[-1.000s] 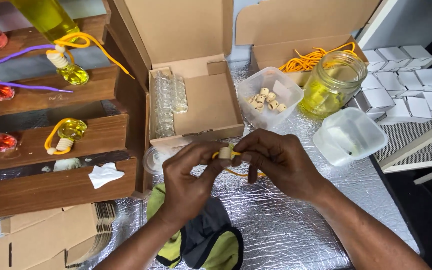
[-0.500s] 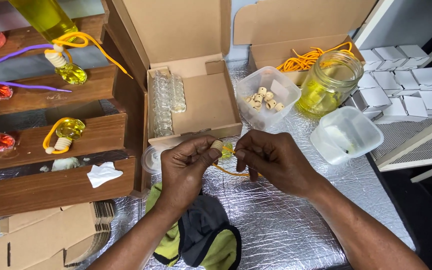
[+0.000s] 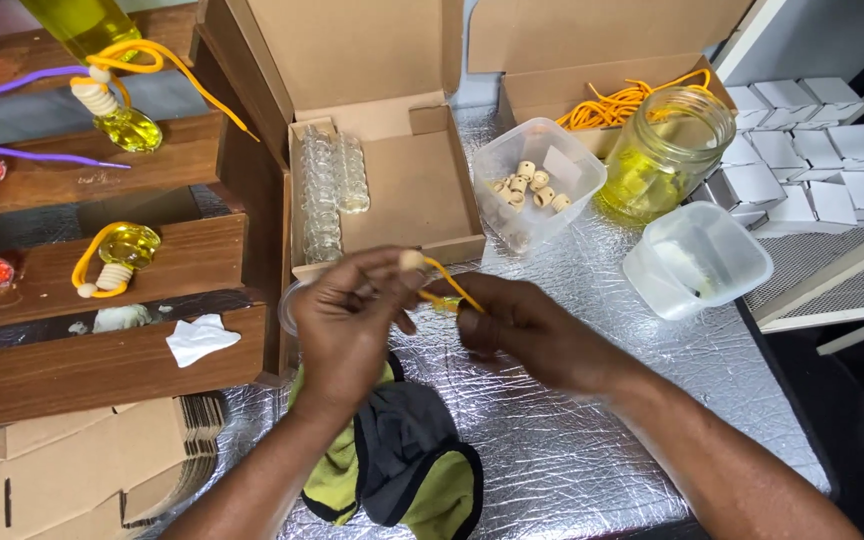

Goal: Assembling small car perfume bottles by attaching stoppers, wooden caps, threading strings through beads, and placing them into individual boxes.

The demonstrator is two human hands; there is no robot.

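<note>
My left hand (image 3: pixel 347 320) and my right hand (image 3: pixel 527 330) meet over the silver foil surface (image 3: pixel 572 440), just in front of an open cardboard box (image 3: pixel 412 190). Between them runs an orange cord (image 3: pixel 449 285) with a small wooden bead (image 3: pixel 411 260) at its upper end, pinched by my left fingers. My right fingers grip the cord's lower end, close to a small yellow item that is mostly hidden by both hands. A green and dark grey cloth (image 3: pixel 402 460) lies under my left wrist.
The box holds rows of small glass bottles (image 3: pixel 327 185). A clear tub of wooden beads (image 3: pixel 537 185), a glass jar of yellow liquid (image 3: pixel 662 150), an empty tub (image 3: pixel 697 260), orange cords (image 3: pixel 617 105) and small white boxes (image 3: pixel 812 170) lie right. Wooden steps (image 3: pixel 102 260) with filled bottles stand left.
My hands have drawn slightly apart, stretching the orange cord out between them. The wooden bead has risen with my left fingers.
</note>
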